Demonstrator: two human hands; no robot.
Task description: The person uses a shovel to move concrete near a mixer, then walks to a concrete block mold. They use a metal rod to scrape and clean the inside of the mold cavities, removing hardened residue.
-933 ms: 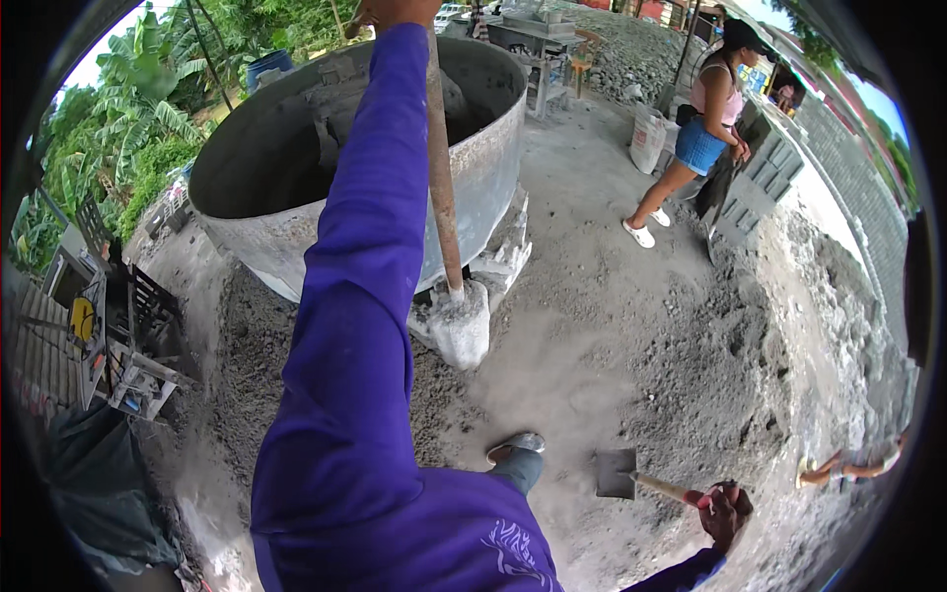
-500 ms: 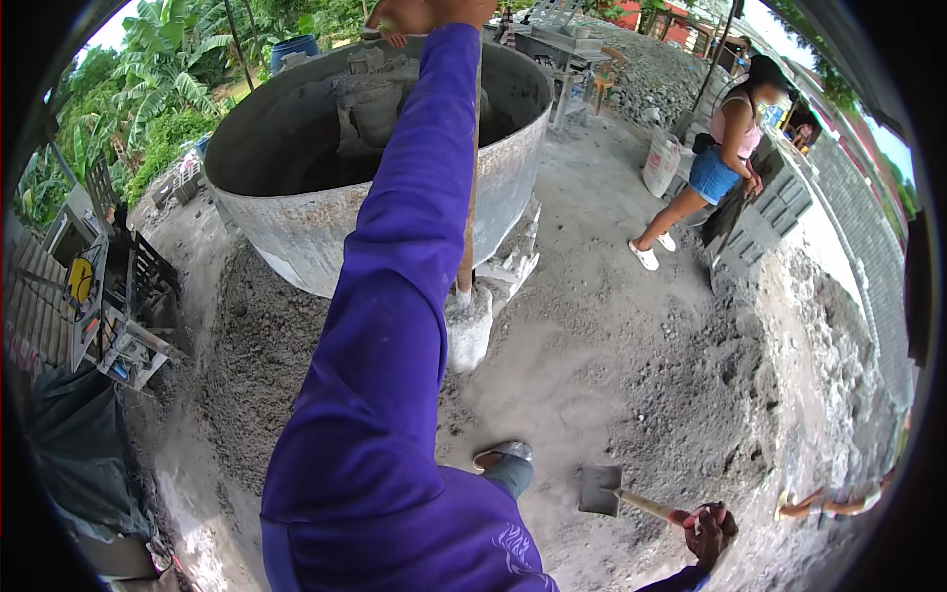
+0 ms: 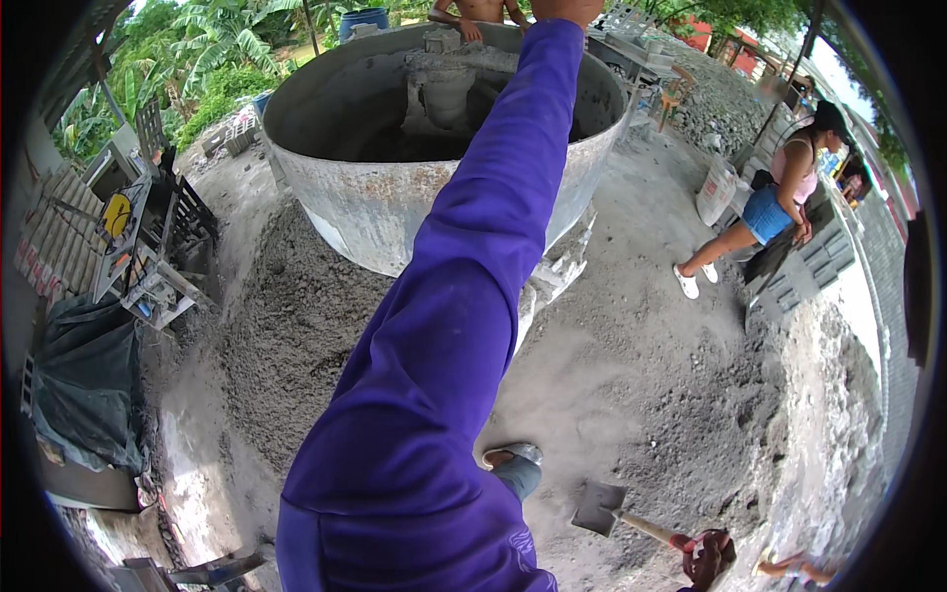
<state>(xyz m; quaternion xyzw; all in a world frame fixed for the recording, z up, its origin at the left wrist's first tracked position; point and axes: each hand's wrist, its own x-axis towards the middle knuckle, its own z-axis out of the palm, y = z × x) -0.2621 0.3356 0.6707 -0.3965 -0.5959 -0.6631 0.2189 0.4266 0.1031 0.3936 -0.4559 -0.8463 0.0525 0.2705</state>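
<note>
My left arm, in a purple sleeve, stretches up across the view toward the rim of a large round concrete mixer drum. Only part of my left hand shows at the top edge, and its fingers are hidden. At lower right, my right hand is closed around the handle end of a shovel. The shovel's grey blade is low over the gritty ground beside my foot. Inside the drum stands a cement-caked central hub.
Grey gravelly mix lies around the drum. A person in blue shorts stands by stacked hollow blocks and a white sack. Another person's hand is at the drum's far rim. A dark tarp hangs at left.
My view has turned left, so the drum and left arm sit farther right. A bare-chested person shows behind the drum. The wooden pole along my left arm is now hidden. The shovel blade has tilted.
</note>
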